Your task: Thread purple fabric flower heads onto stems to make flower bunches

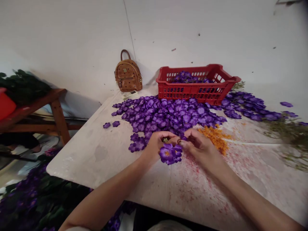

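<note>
A layered purple fabric flower (167, 153) with an orange centre faces up, slightly tilted.

Head-worn view facing forward and down, close above the left hand (157, 147) and right hand (198, 147)

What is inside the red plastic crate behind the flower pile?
Purple artificial flowers lie inside the red plastic crate. Its slatted front wall covers the lower part, so the crate's floor and the depth of the pile cannot be seen.
</note>
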{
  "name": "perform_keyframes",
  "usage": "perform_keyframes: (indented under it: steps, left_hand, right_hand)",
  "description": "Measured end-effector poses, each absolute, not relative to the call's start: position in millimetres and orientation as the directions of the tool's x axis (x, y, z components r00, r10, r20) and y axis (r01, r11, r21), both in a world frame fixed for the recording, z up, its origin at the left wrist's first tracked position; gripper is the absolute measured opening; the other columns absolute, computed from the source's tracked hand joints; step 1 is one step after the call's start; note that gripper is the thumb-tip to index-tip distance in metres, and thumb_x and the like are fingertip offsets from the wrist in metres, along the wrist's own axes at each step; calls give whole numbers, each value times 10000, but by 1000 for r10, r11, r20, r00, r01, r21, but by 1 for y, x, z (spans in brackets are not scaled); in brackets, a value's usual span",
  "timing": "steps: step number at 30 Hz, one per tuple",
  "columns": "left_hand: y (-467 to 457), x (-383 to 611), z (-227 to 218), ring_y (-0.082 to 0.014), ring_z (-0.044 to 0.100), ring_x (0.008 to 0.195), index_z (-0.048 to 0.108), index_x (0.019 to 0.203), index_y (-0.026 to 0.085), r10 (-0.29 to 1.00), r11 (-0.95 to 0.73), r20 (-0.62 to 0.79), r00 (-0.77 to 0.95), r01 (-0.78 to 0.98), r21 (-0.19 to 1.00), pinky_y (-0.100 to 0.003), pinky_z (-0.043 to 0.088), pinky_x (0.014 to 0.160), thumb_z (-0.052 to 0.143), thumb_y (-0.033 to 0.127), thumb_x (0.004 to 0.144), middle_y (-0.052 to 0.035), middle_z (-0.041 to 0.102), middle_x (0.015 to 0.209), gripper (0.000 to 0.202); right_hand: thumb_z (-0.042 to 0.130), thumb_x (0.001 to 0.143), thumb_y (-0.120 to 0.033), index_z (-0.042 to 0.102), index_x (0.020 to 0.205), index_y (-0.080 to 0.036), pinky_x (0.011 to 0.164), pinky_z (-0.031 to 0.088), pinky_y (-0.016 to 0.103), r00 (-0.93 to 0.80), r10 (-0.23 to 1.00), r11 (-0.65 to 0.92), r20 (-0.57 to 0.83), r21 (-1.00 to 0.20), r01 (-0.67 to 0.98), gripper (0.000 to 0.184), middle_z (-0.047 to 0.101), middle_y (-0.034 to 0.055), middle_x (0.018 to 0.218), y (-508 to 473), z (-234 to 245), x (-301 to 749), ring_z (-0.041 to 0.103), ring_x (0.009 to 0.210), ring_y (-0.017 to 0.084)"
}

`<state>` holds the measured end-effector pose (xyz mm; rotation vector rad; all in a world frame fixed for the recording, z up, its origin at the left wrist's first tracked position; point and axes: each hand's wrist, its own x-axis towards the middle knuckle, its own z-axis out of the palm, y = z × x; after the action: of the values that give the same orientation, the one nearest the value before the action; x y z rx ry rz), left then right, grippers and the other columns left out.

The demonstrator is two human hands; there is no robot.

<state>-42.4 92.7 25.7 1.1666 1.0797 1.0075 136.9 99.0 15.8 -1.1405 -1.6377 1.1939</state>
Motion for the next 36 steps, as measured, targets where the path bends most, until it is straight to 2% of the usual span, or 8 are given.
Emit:
perform_keyframes:
  steps: [6,10,13,18,23,28,31,36]
  left_hand:
    - [94,-63,31,-175,658,674,794,777,141,977,55,-78,200,121,991,-281,523,625,758,393,796,-83,751,756,256]
    - [75,-117,44,-175,638,683,785,792,170,999,6,13,-47,384,923,-273,497,619,787,417,780,-59,746,750,247]
    - [48,-154,52,-170,620,681,780,830,175,992,92,-28,-124,549,831,-263,459,604,772,432,814,-52,737,764,258]
    - [13,-180,49,-150,564,598,791,865,209,982,186,-95,-164,728,659,-249,411,548,707,451,876,-28,705,709,256]
    - [14,-181,39,-133,553,601,772,1002,226,984,152,-30,-173,753,641,-235,410,562,743,460,849,-11,698,780,282]
    - [28,-163,29,-126,560,639,738,1129,251,997,39,32,-69,823,566,-250,432,646,758,366,851,-11,700,910,301]
    - [36,-155,22,-136,586,685,763,1029,250,996,-11,84,-38,859,511,-258,426,674,681,280,902,-22,711,941,154]
    - [46,-154,20,-137,575,638,757,932,215,972,-8,185,-146,766,643,-245,423,635,625,306,941,-18,723,802,160]
  right_hand:
    - [628,949,-459,598,802,-252,613,353,320,-321,937,225,139,-942,249,255,535,-7,726,98,11,145,472,672,172]
    - [699,890,-478,595,762,-251,615,354,319,-244,963,180,117,-950,253,280,532,-6,723,102,16,154,467,672,173]
    - [723,866,-493,590,753,-246,607,351,311,-324,946,46,-28,-975,219,303,522,-10,710,102,20,160,460,661,166]
    - [750,819,-530,614,755,-241,667,416,323,-635,718,-201,-284,-959,201,326,607,13,774,90,21,150,572,762,202]
    - [711,875,-523,585,780,-257,554,299,299,-428,898,-7,-100,-977,213,310,500,-31,661,92,8,142,423,594,149]
    - [708,888,-527,587,786,-257,539,298,306,-330,944,38,-31,-979,202,313,488,-35,661,98,3,147,395,572,138]
    - [700,903,-517,600,804,-252,575,319,315,-298,955,60,-8,-974,218,300,521,-19,709,99,4,148,437,630,153]
    - [714,894,-528,606,803,-253,612,326,323,-253,967,33,-8,-987,159,309,565,-8,769,98,6,148,470,688,168]
